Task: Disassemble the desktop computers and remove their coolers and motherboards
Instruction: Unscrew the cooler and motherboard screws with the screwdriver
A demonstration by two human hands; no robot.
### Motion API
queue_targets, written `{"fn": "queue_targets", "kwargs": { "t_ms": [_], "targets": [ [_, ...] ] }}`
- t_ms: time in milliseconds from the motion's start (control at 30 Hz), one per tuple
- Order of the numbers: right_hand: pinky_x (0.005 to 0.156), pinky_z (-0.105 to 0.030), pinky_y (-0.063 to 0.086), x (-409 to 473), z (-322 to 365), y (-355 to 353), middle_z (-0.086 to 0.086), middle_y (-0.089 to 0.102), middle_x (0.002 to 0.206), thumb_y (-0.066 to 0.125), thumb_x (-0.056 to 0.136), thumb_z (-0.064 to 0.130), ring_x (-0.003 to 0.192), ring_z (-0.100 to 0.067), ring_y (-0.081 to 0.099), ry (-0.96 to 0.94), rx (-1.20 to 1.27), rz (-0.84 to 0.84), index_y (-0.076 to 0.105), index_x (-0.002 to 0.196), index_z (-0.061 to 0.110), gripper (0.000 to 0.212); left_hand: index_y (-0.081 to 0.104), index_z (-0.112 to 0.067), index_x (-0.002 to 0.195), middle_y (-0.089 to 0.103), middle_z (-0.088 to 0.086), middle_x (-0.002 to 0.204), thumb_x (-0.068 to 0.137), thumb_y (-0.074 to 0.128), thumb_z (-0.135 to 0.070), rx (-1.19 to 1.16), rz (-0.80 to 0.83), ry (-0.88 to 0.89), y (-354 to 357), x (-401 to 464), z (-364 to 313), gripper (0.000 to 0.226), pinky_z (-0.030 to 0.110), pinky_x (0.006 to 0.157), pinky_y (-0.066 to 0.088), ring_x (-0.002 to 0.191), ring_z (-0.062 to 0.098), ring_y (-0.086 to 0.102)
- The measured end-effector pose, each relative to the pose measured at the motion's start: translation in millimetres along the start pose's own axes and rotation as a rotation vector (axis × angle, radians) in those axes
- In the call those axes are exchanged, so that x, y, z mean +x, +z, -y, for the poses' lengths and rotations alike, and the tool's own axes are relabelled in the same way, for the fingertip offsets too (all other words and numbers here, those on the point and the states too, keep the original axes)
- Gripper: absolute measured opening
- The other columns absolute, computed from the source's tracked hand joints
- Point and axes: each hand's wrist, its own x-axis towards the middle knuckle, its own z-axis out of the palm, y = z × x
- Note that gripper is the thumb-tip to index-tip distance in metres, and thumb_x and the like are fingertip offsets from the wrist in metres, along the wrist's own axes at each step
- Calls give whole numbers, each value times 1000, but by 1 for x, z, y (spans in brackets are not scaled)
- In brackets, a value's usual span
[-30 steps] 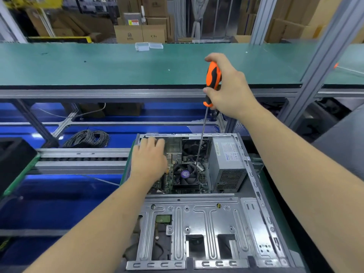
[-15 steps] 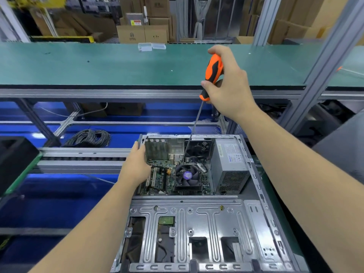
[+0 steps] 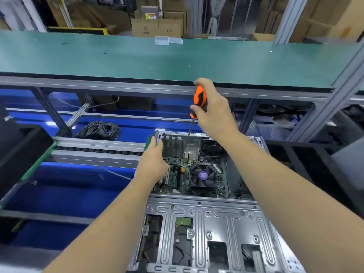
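An open desktop case (image 3: 199, 229) lies flat before me, its drive cage nearest. Inside sit the green motherboard (image 3: 177, 174) and a black cooler fan (image 3: 202, 176) with a purple hub. The grey power supply (image 3: 234, 174) stands to the fan's right, partly behind my right arm. My right hand (image 3: 214, 111) grips an orange and black screwdriver (image 3: 198, 100) upright, its shaft running down to the board near the rear ports. My left hand (image 3: 153, 160) holds the case's left rear edge, thumb against the wall.
A green worktop (image 3: 137, 56) spans the back above a grey frame rail. A coil of grey cable (image 3: 98, 130) lies on the blue lower shelf. A black bin (image 3: 17, 150) stands at left, and grey frame posts (image 3: 346, 75) at right.
My left hand slid off the motherboard to the case's left rear edge. The screwdriver tip shifted left, from beside the fan to the board's rear. The view has moved closer over the case.
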Motion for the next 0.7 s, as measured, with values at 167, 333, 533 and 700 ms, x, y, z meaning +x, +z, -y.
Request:
{"fn": "queue_targets", "kwargs": {
  "t_ms": [167,333,533,700],
  "targets": [
    [79,-48,54,3,-3,2,20,43,82,66,90,4,83,-25,53,1,-12,-15,40,131,27,54,23,-19,156,1,-6,167,88,49,4,8,11,7,-2,2,0,77,37,94,45,138,30,43],
    [80,-47,52,4,-6,7,20,42,82,66,91,5,84,-23,50,26,-40,-5,41,132,27,54,31,-18,150,3,-4,167,85,50,4,20,3,9,-1,1,-2,71,37,85,48,126,32,51],
    [80,-47,53,5,-7,6,19,42,82,66,91,6,85,-25,53,41,-39,-5,41,133,25,53,28,-20,153,4,-6,167,86,49,2,1,4,-3,-1,1,-2,74,39,86,51,132,29,48],
    [77,-47,53,6,-9,6,14,43,80,67,90,6,81,-25,50,48,-43,-23,41,130,27,52,29,-20,152,5,-6,167,87,48,1,-2,-4,0,-1,0,-2,72,37,86,47,129,30,49]
  ]
}}
